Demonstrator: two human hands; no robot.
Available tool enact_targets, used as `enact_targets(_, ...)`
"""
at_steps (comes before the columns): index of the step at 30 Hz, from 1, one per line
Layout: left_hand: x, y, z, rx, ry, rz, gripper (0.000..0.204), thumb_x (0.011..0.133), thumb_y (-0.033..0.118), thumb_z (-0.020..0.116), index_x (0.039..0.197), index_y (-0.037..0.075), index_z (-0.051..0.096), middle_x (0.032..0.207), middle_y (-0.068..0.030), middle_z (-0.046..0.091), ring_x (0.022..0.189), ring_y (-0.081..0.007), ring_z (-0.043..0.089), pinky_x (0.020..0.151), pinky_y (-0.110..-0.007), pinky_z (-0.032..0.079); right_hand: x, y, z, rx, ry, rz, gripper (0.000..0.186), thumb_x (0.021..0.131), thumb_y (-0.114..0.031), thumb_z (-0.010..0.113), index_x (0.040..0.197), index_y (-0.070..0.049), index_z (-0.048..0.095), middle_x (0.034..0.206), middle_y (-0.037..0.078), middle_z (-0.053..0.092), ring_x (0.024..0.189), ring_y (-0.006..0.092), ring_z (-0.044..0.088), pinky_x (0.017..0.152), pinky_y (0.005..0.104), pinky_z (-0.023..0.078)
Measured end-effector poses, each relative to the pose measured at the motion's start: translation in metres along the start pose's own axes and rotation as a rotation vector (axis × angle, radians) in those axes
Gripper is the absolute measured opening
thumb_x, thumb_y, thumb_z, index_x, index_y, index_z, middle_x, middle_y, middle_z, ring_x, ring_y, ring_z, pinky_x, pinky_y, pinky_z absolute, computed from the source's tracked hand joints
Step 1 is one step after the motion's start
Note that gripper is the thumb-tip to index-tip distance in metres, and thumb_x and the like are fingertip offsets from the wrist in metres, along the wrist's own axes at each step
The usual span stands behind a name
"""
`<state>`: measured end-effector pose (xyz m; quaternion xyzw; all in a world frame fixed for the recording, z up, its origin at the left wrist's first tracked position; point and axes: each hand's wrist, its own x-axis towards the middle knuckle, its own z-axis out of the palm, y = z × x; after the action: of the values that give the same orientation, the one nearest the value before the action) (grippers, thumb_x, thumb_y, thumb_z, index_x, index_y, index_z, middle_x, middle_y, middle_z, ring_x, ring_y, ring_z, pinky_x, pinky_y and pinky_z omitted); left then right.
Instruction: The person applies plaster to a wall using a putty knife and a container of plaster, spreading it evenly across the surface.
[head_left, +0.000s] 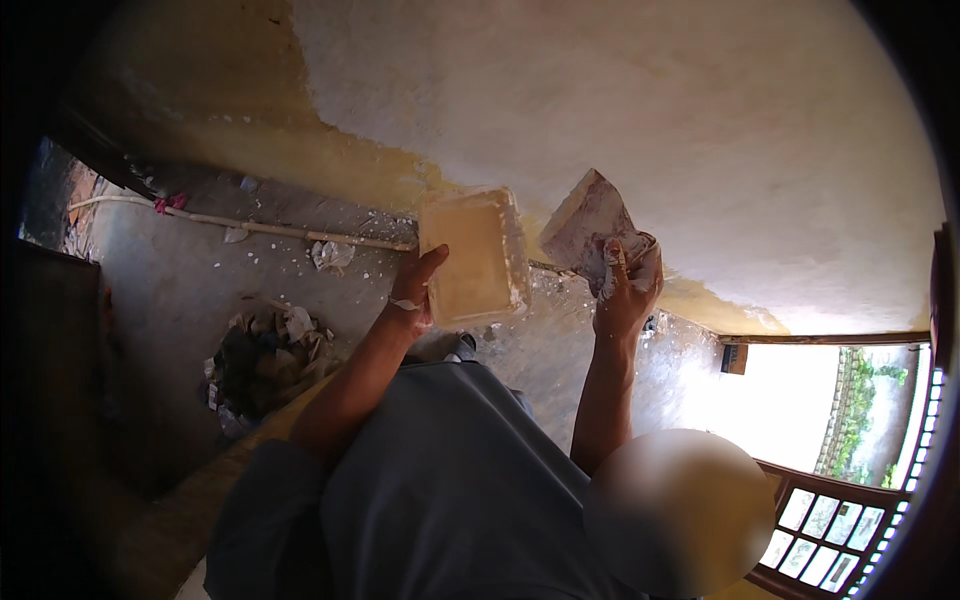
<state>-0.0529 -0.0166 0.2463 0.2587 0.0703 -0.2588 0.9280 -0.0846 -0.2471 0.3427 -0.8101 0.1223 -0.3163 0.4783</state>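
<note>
My left hand (424, 284) grips a shallow rectangular plastic tub (473, 262) by its left side, thumb over the rim. The tub is pale tan and its edges are smeared with white. What lies inside it, if anything, is hard to make out. To its right, my right hand (630, 285) is closed round a wide putty scraper (592, 218), whose broad blade points up and left. White paste coats the scraper and my right fingers. Both things are held up before a wall (640, 100), apart from each other. The scraper's handle is mostly hidden by my hand.
Pale coating covers much of the wall; a yellowish band (370, 165) shows along its lower edge. On the speckled floor lie a long pole (270, 228), a crumpled bag (331, 256) and a debris heap (270, 350). A bright opening and a paned window frame (830, 525) stand right.
</note>
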Motion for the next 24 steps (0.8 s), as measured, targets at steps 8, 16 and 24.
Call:
enact_targets(8, 0.001, 0.001, 0.016, 0.058, -0.022, 0.033, 0.048, 0.080, 0.024, 0.062, 0.117, -0.001, 0.044, 0.105, -0.0125, 0.057, 0.095, -0.0242, 0.059, 0.079, -0.038, 0.052, -0.006, -0.014, 0.001, 0.213, -0.042, 0.144, 0.015, 0.080, -0.008, 0.062, 0.086, 0.001, 0.052, 0.076, 0.005, 0.055, 0.067, 0.0110, 0.051, 0.062, 0.0248, 0.044)
enact_targets(16, 0.012, 0.002, 0.025, 0.165, 0.028, 0.128, 0.051, 0.079, 0.027, 0.064, 0.116, -0.002, 0.044, 0.105, -0.0126, 0.056, 0.094, -0.0231, 0.059, 0.079, -0.037, 0.052, -0.012, -0.011, 0.005, -0.013, -0.080, -0.012, 0.017, 0.081, -0.008, 0.060, 0.093, 0.000, 0.051, 0.077, 0.007, 0.058, 0.067, 0.0127, 0.054, 0.061, 0.0252, 0.044)
enact_targets(24, 0.019, 0.016, 0.034, 0.142, 0.068, 0.190, 0.053, 0.078, 0.030, 0.065, 0.116, -0.001, 0.045, 0.106, -0.0128, 0.056, 0.094, -0.0231, 0.059, 0.080, -0.037, 0.051, -0.012, 0.025, 0.026, 0.180, -0.246, 0.006, 0.025, 0.077, -0.002, 0.059, 0.100, 0.004, 0.051, 0.085, 0.018, 0.063, 0.075, 0.0251, 0.063, 0.066, 0.0319, 0.048)
